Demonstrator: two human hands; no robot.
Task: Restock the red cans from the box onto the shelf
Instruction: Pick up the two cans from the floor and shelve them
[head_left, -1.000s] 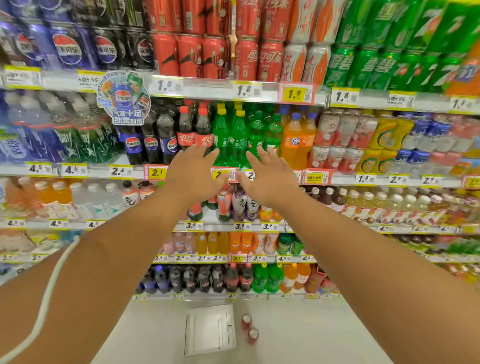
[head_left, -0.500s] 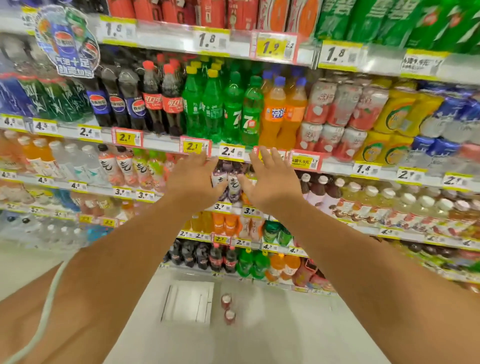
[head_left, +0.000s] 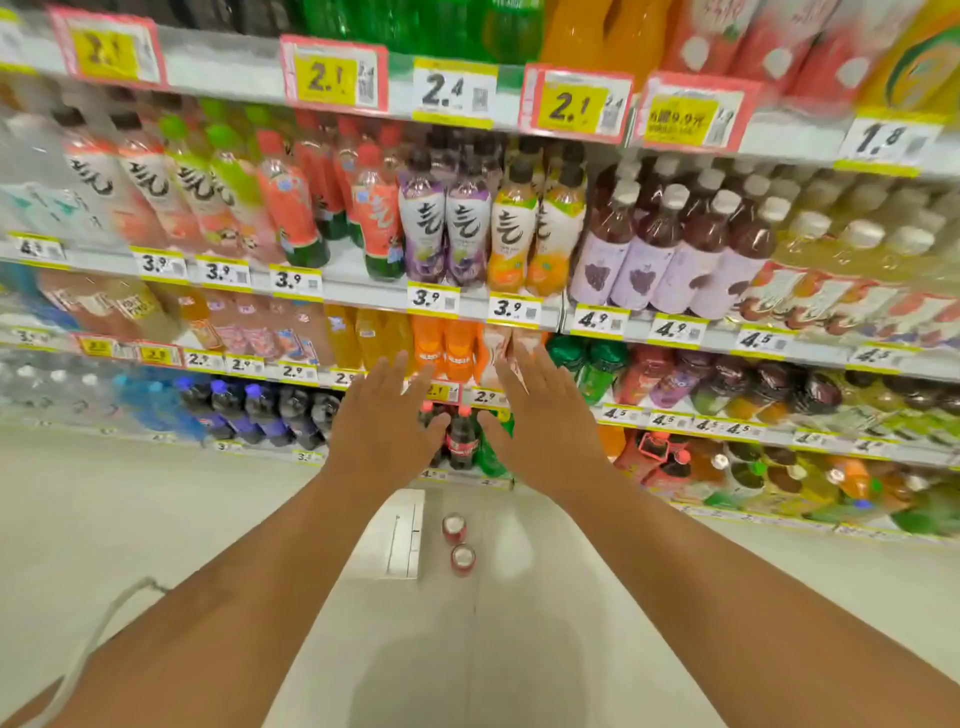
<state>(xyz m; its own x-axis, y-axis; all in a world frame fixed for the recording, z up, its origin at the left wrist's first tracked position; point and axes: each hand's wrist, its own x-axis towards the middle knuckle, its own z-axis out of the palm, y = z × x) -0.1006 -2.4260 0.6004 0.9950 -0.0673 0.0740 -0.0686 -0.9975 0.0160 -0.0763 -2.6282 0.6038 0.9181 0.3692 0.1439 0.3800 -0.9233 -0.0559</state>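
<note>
Two red cans stand upright on the pale floor, seen from above. A white box lies just to their left, partly behind my left forearm. My left hand and my right hand are stretched forward side by side, palms down, fingers spread, holding nothing. Both hover in front of the low shelves, well above the cans and the box. The shelf with red cans is out of view.
Store shelving full of drink bottles and price tags fills the upper half. Cola bottles stand on the bottom shelf between my hands. A white cord hangs at the lower left. Pale floor spreads below.
The view has tilted down and closer to the low shelves; the can shelf has left the frame. Both hands have dropped lower and stay spread, with the cans and box nearer.
</note>
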